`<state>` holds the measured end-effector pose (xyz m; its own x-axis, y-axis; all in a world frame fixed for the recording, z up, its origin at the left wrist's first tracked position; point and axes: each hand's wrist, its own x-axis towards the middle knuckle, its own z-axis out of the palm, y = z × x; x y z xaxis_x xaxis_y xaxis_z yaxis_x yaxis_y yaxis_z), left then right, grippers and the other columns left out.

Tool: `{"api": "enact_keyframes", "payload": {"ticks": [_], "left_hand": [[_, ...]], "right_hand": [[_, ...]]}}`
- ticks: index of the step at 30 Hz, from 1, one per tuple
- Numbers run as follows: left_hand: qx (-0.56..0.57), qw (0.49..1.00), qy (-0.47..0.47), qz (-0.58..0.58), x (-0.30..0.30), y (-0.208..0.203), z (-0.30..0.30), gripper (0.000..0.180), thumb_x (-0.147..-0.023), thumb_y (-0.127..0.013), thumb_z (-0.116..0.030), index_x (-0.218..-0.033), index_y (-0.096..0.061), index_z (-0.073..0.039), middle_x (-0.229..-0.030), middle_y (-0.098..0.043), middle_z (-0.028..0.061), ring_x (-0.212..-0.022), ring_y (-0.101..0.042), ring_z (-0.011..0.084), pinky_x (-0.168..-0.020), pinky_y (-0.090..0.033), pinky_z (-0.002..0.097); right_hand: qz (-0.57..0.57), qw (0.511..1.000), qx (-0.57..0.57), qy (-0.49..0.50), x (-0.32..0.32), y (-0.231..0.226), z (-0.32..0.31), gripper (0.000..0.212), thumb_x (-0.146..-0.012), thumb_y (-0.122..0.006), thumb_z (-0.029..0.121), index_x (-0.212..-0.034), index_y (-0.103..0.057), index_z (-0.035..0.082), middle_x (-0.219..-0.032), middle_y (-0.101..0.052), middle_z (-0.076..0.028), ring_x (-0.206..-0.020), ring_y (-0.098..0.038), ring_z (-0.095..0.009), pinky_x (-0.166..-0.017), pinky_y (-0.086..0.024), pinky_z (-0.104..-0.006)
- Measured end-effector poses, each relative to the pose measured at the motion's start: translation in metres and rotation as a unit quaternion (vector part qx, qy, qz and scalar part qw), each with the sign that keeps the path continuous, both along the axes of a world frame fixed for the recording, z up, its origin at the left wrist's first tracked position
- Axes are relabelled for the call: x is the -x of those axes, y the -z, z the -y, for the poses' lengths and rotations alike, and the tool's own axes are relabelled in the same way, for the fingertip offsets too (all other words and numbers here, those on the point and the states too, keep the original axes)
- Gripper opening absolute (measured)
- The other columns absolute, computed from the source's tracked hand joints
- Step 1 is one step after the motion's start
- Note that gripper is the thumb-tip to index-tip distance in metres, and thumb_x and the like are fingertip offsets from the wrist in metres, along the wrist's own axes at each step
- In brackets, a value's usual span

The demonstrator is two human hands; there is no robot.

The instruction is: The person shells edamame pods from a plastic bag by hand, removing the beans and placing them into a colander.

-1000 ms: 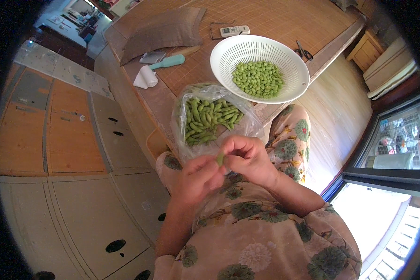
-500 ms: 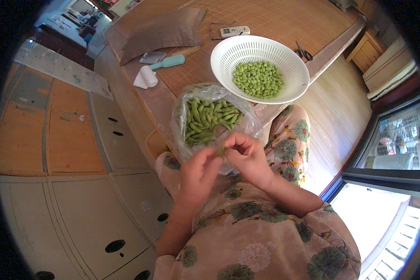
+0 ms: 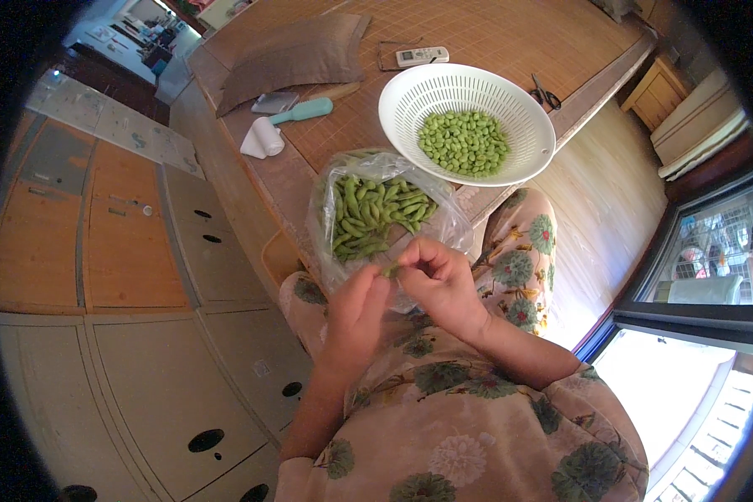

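Note:
Between the fingertips of both hands is a green bean pod (image 3: 390, 271), mostly covered by the fingers. My left hand (image 3: 358, 308) pinches it from the left, and my right hand (image 3: 440, 283) from the right with curled fingers. Just beyond them an open clear plastic bag (image 3: 323, 219) holds many plump green pods (image 3: 375, 209). Past the bag, to the right, a white slotted colander (image 3: 406, 100) contains a heap of shelled green beans (image 3: 463, 142).
On the mat-covered table (image 3: 494, 33) lie a brown pillow (image 3: 297, 58), a white remote control (image 3: 422, 56), dark scissors (image 3: 545, 92), a teal-handled brush (image 3: 303, 110) and a white roll (image 3: 262, 139). Cabinets (image 3: 134, 243) line the left; a glass door (image 3: 703, 259) is at right.
The fingers have shifted slightly on the pod, which now shows less and sits a little further left. The bag and colander look nearly unchanged.

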<state>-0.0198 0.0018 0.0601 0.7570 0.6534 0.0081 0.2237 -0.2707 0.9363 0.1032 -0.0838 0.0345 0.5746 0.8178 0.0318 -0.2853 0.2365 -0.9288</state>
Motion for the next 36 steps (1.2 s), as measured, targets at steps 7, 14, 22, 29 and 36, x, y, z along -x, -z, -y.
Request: {"api": "enact_keyframes", "payload": {"ticks": [7, 14, 22, 29, 36], "left_hand": [[0.198, 0.979, -0.006, 0.042, -0.001, -0.003, -0.004, 0.03, -0.102, -0.044, -0.026, -0.104, -0.057, 0.001, -0.068, -0.048, -0.001, -0.059, -0.042, 0.0081, -0.054, -0.034, 0.0223], [0.15, 0.988, -0.015, 0.021, -0.002, -0.005, -0.007, 0.025, -0.101, -0.046, -0.021, -0.093, -0.058, -0.001, -0.064, -0.045, -0.0034, -0.056, -0.04, 0.0069, -0.05, -0.031, 0.0223], [-0.12, 0.992, -0.024, -0.036, -0.003, -0.011, -0.008, 0.013, -0.09, -0.059, -0.01, -0.094, -0.062, 0.002, -0.071, -0.059, 0.0124, -0.062, -0.057, 0.0177, -0.06, -0.046, 0.0298], [-0.208, 0.977, -0.023, -0.034, -0.005, -0.02, -0.006, 0.011, -0.087, -0.062, -0.007, -0.092, -0.063, 0.002, -0.075, -0.061, 0.0161, -0.064, -0.06, 0.0226, -0.061, -0.047, 0.0314], [-0.18, 0.983, -0.015, -0.027, -0.003, -0.021, -0.008, 0.011, -0.087, -0.064, -0.007, -0.092, -0.063, 0.002, -0.075, -0.063, 0.0147, -0.065, -0.06, 0.0191, -0.061, -0.047, 0.0299]], "right_hand": [[-0.042, 0.999, -0.021, -0.022, -0.001, 0.0, -0.001, 0.007, -0.086, -0.056, -0.004, -0.091, -0.058, 0.001, -0.084, -0.058, 0.001, -0.079, -0.052, -0.005, -0.067, -0.044, -0.0202], [-0.038, 0.999, -0.01, -0.033, -0.003, 0.002, -0.003, 0.01, -0.086, -0.059, -0.002, -0.095, -0.059, 0.001, -0.084, -0.056, 0.002, -0.076, -0.05, -0.004, -0.064, -0.043, -0.0196], [0.255, 0.962, -0.022, 0.091, -0.002, -0.015, 0.003, 0.025, -0.075, -0.067, -0.004, -0.098, -0.058, 0.003, -0.085, -0.053, -0.008, -0.068, -0.053, -0.017, -0.06, -0.045, -0.0268], [0.328, 0.94, -0.039, 0.082, -0.004, -0.013, 0.003, 0.023, -0.072, -0.066, -0.006, -0.093, -0.059, 0.001, -0.091, -0.057, -0.015, -0.081, -0.057, -0.032, -0.07, -0.049, -0.0367], [0.335, 0.941, -0.028, 0.03, -0.007, -0.012, 0.002, 0.025, -0.073, -0.064, -0.007, -0.096, -0.057, 0.002, -0.088, -0.054, -0.014, -0.077, -0.057, -0.03, -0.065, -0.048, -0.0352]]}}
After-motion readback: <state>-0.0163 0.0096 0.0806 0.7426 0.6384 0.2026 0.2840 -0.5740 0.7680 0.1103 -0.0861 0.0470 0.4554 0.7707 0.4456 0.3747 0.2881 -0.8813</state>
